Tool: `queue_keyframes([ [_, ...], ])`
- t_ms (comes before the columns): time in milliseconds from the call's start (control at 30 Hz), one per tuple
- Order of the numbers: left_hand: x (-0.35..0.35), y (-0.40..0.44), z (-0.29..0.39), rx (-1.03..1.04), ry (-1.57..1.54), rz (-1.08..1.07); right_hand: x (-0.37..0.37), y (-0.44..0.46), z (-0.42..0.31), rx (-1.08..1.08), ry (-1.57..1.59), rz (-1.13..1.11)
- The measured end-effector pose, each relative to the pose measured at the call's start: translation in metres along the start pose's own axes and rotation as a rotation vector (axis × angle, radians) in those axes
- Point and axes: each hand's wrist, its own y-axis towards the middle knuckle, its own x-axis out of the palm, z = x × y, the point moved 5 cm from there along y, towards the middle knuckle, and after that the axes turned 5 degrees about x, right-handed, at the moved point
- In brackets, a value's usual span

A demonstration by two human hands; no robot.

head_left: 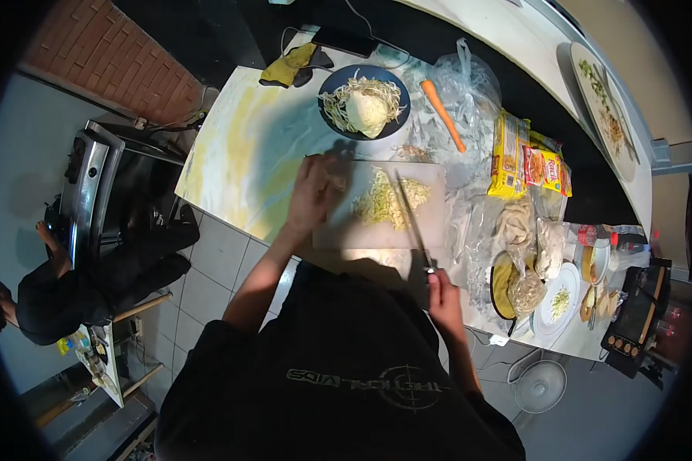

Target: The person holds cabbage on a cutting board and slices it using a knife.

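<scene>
My right hand (443, 298) is closed round the handle of a long knife (414, 217), whose blade points away from me over the right part of a white cutting board (338, 235). Chopped pale green and whitish vegetable (378, 203) lies in a heap on the board, left of and beneath the blade. At the board's left edge is my left hand (313, 192), its fingers bent and partly in shadow; whether they hold anything is unclear. Beyond the board, a dark plate (332, 83) bears bean sprouts and a pale cabbage piece (367, 113).
A carrot (443, 115) lies beside a clear plastic bag (469, 77). Yellow packets (509, 157), bagged food (515, 224) and a white plate (547, 313) stand right. A yellow-black cloth (294, 66) lies at the far left. Another person (77, 292) is by the stove.
</scene>
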Motion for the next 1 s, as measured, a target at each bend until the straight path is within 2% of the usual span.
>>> queue_keyframes([
  [33, -0.003, -0.004, -0.004, 0.004, 0.012, -0.002, 0.008, 0.004, 0.009, 0.03, -0.001, -0.115],
  [67, -0.005, -0.008, -0.008, 0.047, 0.159, -0.017, 0.018, 0.009, 0.015, 0.059, 0.003, -0.229],
  [100, -0.008, -0.012, -0.013, 0.093, 0.306, -0.04, 0.026, 0.015, 0.018, 0.058, 0.027, -0.228],
  [167, -0.007, -0.016, -0.02, 0.151, 0.36, -0.105, 0.039, 0.019, 0.014, -0.108, 0.099, -0.289],
  [267, 0.002, -0.026, -0.028, 0.245, 0.368, -0.215, 0.047, 0.023, 0.015, -0.115, 0.073, -0.354],
  [333, 0.006, -0.033, -0.02, 0.306, 0.553, -0.168, 0.041, 0.019, 0.002, -0.115, 0.079, -0.334],
  [400, 0.013, -0.04, -0.02, 0.278, 0.568, -0.214, 0.039, 0.013, 0.007, -0.021, 0.039, -0.323],
  [467, 0.023, -0.045, -0.017, 0.286, 0.713, -0.201, 0.039, 0.007, 0.017, -0.049, 0.079, -0.271],
  [733, 0.07, -0.052, 0.005, 0.23, 0.528, -0.129, 0.028, -0.005, 0.02, -0.007, 0.102, -0.1],
  [1000, 0.071, -0.037, 0.012, 0.199, 0.413, -0.079, 0.029, -0.002, 0.02, 0.056, 0.051, -0.013],
])
